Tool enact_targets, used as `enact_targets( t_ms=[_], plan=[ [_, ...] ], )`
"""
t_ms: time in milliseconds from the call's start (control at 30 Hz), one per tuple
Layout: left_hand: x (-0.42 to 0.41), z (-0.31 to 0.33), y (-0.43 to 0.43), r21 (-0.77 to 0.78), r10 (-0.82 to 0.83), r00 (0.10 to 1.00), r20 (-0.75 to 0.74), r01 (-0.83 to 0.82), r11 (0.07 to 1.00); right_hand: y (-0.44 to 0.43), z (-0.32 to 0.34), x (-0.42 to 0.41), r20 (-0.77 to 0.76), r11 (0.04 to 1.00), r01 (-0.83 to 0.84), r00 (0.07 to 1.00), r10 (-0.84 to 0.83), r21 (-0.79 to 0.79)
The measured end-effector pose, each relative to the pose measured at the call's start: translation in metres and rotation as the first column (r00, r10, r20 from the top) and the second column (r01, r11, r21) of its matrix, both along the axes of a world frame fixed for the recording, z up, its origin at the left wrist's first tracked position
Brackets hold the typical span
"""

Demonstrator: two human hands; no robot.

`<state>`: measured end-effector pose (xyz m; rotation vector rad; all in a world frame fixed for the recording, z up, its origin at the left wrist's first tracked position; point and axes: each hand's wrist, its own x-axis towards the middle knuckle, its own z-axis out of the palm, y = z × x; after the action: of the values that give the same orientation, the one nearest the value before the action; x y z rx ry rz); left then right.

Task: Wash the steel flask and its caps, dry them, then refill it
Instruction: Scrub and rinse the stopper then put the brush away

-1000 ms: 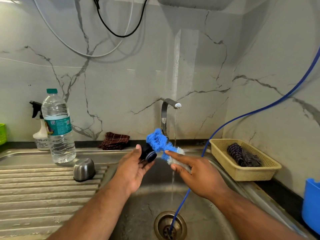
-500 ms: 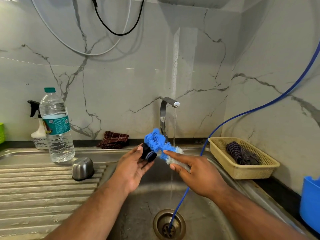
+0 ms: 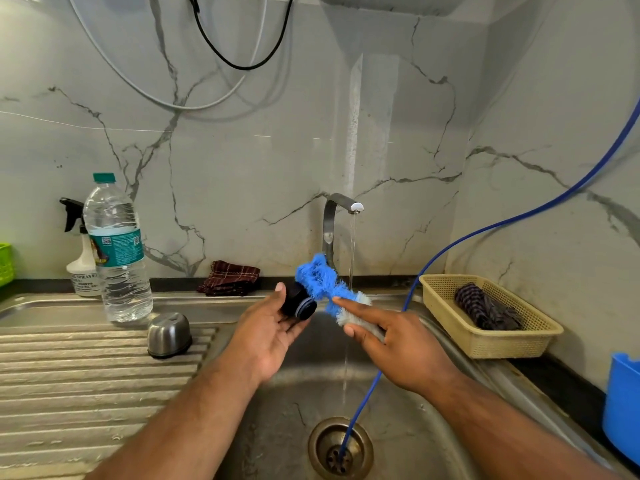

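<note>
Water is running in a thin stream from the bent steel tap into the stainless steel sink basin. Left hand is sitting palm-up over the basin, thumb and curled fingers gripping the small round black flask cap with a grey ring; the cap is lying sideways, ringed end facing right. Right hand is grasping the blue-and-white bristle bottle brush, index finger stretching along the bristles, thumb underneath, other fingers wrapping the hidden handle. Blue bristle head is touching the black cap, just left of the stream. Domed steel outer cap is standing rim-down on the ribbed steel drainboard, left of the basin and well apart from both hands. Clear plastic water bottle with a teal lid is standing behind it, a white spray bottle with a black trigger just behind that. Folded maroon checked cloth is lying at the wall, left of the tap. Thin blue hose is dropping from the upper right into the round drain. Beige plastic mesh basket is sitting right of the basin, holding a rolled dark striped cloth. Blue plastic container is showing at the right edge, green basket at the left edge.
</note>
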<state>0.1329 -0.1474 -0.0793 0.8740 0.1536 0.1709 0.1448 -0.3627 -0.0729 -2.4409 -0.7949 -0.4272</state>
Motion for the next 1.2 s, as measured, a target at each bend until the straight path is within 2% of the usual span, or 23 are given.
enact_targets(
  t_ms=[100,200,267,367,467,667,800,933,1067,1200],
  plan=[
    [-0.0001,0.0029,-0.0026,0.017,-0.022,0.999,0.044,0.022,1.000,0.0004,0.0010,-0.0021,0.006,0.999,-0.033,0.999,0.033,-0.023],
    [0.0030,0.0043,-0.0011,0.025,0.035,0.996,0.078,-0.037,0.999,0.0003,0.0014,-0.0005,0.023,1.000,-0.016,1.000,0.017,-0.026],
    [0.0030,0.0035,0.0001,0.033,0.062,0.996,0.066,-0.064,0.997,-0.0009,-0.0006,0.0005,0.005,0.999,0.002,1.000,-0.001,-0.033],
    [0.0020,0.0014,0.0011,0.070,0.055,0.998,0.041,-0.057,0.996,-0.0030,0.0000,-0.0003,-0.005,0.998,-0.042,0.999,0.043,0.040],
    [0.0010,0.0006,0.0000,0.024,0.021,1.000,0.008,-0.021,0.999,0.0009,0.0009,-0.0010,0.000,0.999,-0.051,0.999,0.051,0.000],
    [0.0030,0.0008,-0.0023,0.084,0.033,0.999,0.027,-0.035,0.996,-0.0012,-0.0029,0.0029,0.025,0.999,-0.011,1.000,0.012,-0.039],
    [0.0016,-0.0006,-0.0001,0.070,0.026,1.000,-0.002,-0.026,0.997,-0.0029,-0.0018,0.0043,0.010,0.999,0.030,0.999,-0.030,-0.024],
    [0.0032,-0.0037,-0.0004,0.023,0.009,1.000,-0.015,-0.008,1.000,-0.0018,-0.0013,0.0002,0.018,1.000,-0.024,1.000,0.024,-0.017],
    [0.0016,-0.0007,-0.0022,-0.012,0.021,0.999,-0.028,-0.022,1.000,0.0010,-0.0021,0.0032,-0.014,0.999,0.032,0.999,-0.032,0.001],
    [0.0012,0.0015,-0.0026,-0.072,0.022,0.999,-0.030,-0.024,0.997,-0.0015,-0.0036,0.0046,-0.042,0.999,-0.031,0.999,0.032,0.033]
  ],
)
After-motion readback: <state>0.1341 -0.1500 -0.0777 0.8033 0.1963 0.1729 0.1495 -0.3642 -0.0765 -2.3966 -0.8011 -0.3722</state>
